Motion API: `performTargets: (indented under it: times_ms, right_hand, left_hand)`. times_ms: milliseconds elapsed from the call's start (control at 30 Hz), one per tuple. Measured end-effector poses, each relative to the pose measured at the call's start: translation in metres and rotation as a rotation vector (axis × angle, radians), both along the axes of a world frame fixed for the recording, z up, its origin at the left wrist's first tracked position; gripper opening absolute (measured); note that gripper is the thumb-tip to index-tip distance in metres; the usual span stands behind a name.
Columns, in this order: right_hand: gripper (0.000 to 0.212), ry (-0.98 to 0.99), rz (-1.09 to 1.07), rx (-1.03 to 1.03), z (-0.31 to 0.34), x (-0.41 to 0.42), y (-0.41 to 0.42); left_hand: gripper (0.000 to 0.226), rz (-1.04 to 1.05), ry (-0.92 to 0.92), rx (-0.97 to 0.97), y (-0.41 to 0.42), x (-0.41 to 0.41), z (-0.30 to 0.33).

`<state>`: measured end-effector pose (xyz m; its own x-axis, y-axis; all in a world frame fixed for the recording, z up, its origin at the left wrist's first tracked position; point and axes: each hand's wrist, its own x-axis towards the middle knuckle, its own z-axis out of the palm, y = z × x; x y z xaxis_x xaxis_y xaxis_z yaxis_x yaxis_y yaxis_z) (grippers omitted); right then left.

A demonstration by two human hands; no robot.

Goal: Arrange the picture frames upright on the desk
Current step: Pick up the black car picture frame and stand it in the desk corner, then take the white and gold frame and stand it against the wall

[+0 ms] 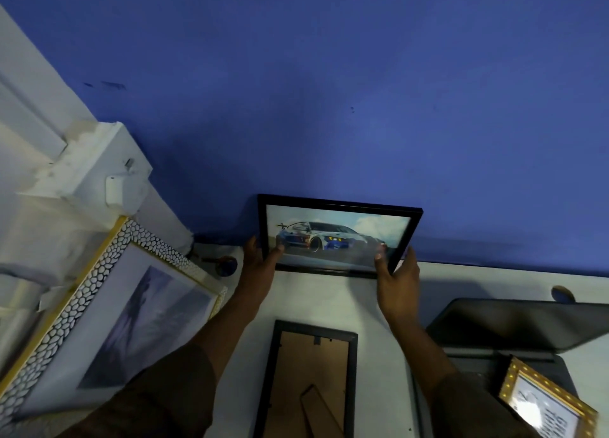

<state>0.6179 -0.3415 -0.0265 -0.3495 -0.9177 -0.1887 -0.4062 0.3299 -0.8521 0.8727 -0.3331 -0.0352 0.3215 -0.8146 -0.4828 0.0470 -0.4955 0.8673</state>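
A black frame with a race car picture stands upright at the back of the white desk, against the blue wall. My left hand grips its left edge and my right hand grips its lower right corner. A second black frame lies face down in front, its brown backing and stand showing. At the left leans a large frame with a white pebble and gold border. A small gold frame lies at the lower right.
A dark laptop sits on the right of the desk, under the gold frame. A white pillar with a small white box stands at the left. A cable hole is in the desk at the far right.
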Motion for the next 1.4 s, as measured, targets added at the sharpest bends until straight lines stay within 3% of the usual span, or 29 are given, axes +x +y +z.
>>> performTargets:
  times_ms: [267,633,1033,1200,1333,1400]
  right_hand:
    - [0.068,0.005,0.076,0.039,0.002,0.010,0.050]
    - [0.074,-0.045,0.462,0.176,0.006,0.068,0.110]
    - [0.064,-0.088,0.803,0.173,0.033,0.176,0.090]
    - [0.051,-0.052,0.891,0.106,0.044,0.233,0.061]
    - [0.056,-0.023,1.061,0.075,0.049,0.265,0.038]
    - [0.057,-0.022,1.141,0.084,0.046,0.273,0.031]
  left_hand:
    - [0.077,0.064,0.042,0.042,0.056,-0.013,0.014]
    - [0.077,0.314,0.119,0.132,0.190,-0.012,0.005]
    - [0.059,0.654,-0.014,0.090,0.278,0.052,0.004]
    - [0.039,0.668,-0.154,0.057,0.285,0.080,0.004]
    - [0.035,0.426,-0.378,0.129,0.282,0.099,0.010]
    - [0.031,0.424,-0.352,0.090,0.281,0.108,0.016]
